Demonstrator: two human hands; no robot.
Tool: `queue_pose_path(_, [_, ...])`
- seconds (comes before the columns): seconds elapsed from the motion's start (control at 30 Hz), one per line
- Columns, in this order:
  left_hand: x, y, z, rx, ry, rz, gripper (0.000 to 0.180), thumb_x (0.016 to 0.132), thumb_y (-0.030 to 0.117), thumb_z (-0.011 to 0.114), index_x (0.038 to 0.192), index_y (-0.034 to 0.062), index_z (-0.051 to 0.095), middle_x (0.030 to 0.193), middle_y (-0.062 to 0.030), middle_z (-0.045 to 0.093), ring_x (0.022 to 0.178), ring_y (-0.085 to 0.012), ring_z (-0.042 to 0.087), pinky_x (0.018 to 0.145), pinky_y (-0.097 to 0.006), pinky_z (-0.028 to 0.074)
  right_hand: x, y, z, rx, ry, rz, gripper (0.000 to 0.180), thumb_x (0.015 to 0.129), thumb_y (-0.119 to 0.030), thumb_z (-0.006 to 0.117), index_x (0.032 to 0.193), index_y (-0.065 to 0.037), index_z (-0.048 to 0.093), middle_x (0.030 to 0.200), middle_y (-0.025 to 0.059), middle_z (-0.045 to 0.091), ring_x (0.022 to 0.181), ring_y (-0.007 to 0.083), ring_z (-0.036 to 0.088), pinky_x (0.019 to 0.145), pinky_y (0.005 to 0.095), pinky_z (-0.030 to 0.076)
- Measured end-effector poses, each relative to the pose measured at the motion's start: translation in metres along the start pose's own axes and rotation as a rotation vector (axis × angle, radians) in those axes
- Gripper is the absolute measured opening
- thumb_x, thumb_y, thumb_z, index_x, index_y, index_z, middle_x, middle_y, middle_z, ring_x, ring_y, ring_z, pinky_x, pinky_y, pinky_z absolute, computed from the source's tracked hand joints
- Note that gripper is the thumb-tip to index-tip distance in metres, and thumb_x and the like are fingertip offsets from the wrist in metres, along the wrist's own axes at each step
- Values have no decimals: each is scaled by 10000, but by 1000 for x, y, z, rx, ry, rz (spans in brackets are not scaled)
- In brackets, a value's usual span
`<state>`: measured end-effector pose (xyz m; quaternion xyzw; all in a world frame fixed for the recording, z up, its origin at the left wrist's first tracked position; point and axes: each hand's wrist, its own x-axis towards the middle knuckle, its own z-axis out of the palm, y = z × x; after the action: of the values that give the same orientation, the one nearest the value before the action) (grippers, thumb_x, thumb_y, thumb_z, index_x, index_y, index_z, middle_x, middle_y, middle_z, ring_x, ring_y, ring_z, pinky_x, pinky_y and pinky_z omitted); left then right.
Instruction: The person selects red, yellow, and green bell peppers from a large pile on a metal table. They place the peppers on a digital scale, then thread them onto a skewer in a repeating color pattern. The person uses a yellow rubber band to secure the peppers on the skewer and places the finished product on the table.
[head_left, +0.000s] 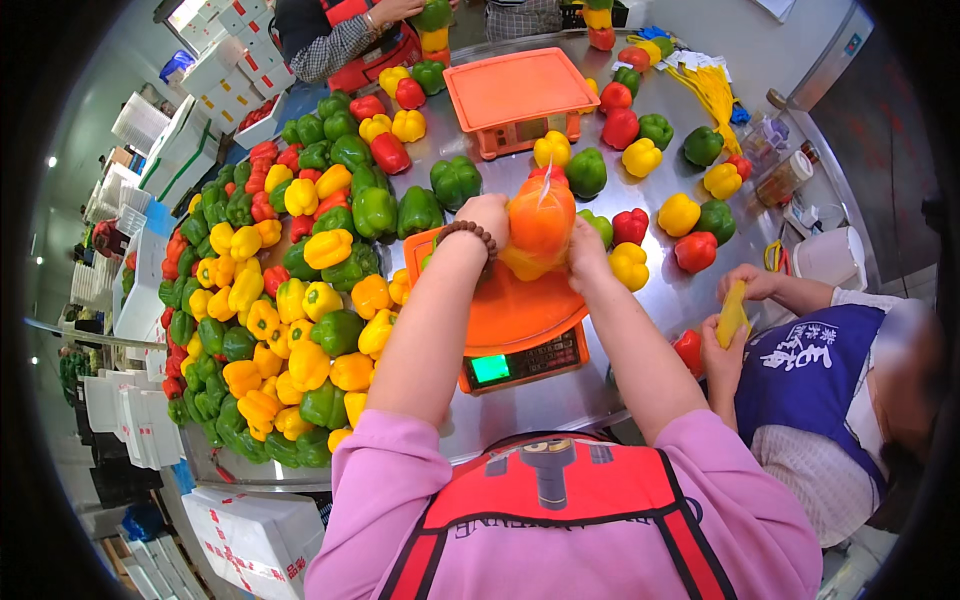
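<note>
Both of my hands are over the orange pan point(530, 310) of a digital scale point(525, 362) with a lit green display. Between them is an orange bell pepper point(541, 222), apparently in clear plastic with a pointed tip on top; something yellow shows under it. My left hand point(487, 216), with a beaded bracelet at the wrist, grips its left side. My right hand point(587, 256) closes on its lower right side; its fingertips are partly hidden. A green bell pepper point(456, 182) lies just beyond my left hand, and a yellow bell pepper point(629, 267) sits right of my right hand.
A large heap of mixed bell peppers point(290, 320) covers the metal table's left side. Another orange scale point(520, 95) stands at the far side. Short stacks of bell peppers point(690, 230) and yellow netting point(708, 95) lie right. A co-worker point(820, 370) holds yellow material; another person point(345, 45) works opposite.
</note>
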<state>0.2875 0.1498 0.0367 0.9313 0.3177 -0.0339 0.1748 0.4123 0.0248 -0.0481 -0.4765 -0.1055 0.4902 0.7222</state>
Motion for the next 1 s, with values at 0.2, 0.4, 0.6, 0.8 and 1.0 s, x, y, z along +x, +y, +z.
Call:
queue_pose_path(0.2, [4, 18, 4, -85, -3, -14, 233, 841, 106, 499, 1007, 22, 640, 1007, -222, 652, 981, -393, 611, 843, -434, 496, -4, 6, 9, 109, 151, -28, 245, 943, -175, 525, 1151, -60, 582, 1005, 41, 639, 846, 157, 625, 739, 285, 500])
queue_pose_path(0.4, [-23, 32, -14, -175, 174, -37, 241, 874, 189, 486, 950, 9, 626, 939, -260, 631, 922, -429, 594, 810, -473, 484, -25, -17, 30, 234, 75, -39, 237, 939, -246, 530, 1109, -94, 596, 965, 19, 635, 828, 143, 629, 710, 271, 494])
queue_pose_path(0.6, [-85, 2, -72, -322, 481, -1, 209, 831, 105, 522, 990, 16, 626, 913, -253, 643, 888, -432, 606, 783, -475, 497, -44, -59, 109, 99, -220, -110, 173, 941, -159, 521, 1044, -46, 601, 902, 34, 647, 746, 103, 613, 640, 257, 493])
queue_pose_path(0.8, [-107, -39, -66, -355, 393, -259, 250, 875, 172, 518, 1062, 44, 624, 963, -248, 633, 946, -439, 583, 797, -455, 491, -23, -22, 135, 23, -283, 88, 170, 940, -144, 529, 1055, -31, 584, 945, 62, 648, 790, 140, 636, 700, 284, 522])
queue_pose_path(1.0, [-108, -49, -13, -624, 739, -204, 268, 919, 210, 509, 1085, 36, 626, 967, -240, 643, 930, -418, 616, 761, -409, 506, -26, -11, 128, 16, -257, 35, 179, 950, -169, 545, 1046, -23, 584, 946, 62, 652, 806, 142, 641, 717, 292, 526])
